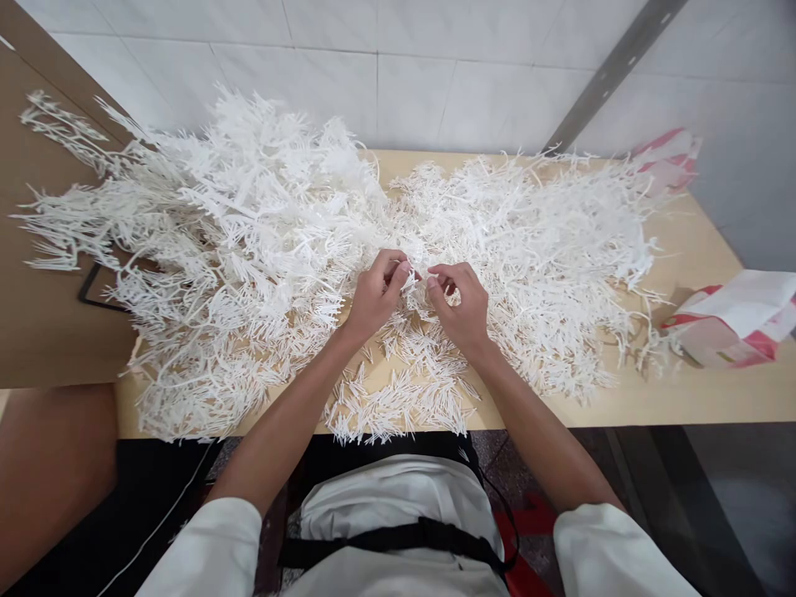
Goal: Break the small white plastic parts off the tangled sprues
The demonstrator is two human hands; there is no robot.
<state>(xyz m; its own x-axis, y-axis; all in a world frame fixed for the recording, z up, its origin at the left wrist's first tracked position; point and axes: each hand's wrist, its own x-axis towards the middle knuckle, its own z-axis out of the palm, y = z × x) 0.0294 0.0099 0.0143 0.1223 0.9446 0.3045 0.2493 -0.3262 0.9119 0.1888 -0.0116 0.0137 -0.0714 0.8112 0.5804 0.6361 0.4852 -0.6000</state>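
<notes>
My left hand (377, 290) and my right hand (458, 303) meet at the middle of the table, fingers curled and pinched on a small white plastic sprig (418, 286) held between them. A tall heap of white plastic branched sprigs (249, 240) rises to the left of my hands. A flatter spread of the same sprigs (547, 240) lies to the right. Small separated white pieces (398, 394) are scattered near the table's front edge, just below my hands.
The light wooden table (684, 390) stands against a white tiled wall. A brown board (43, 282) stands at the left. Red and white bags lie at the right edge (740, 319) and the back right (668, 157).
</notes>
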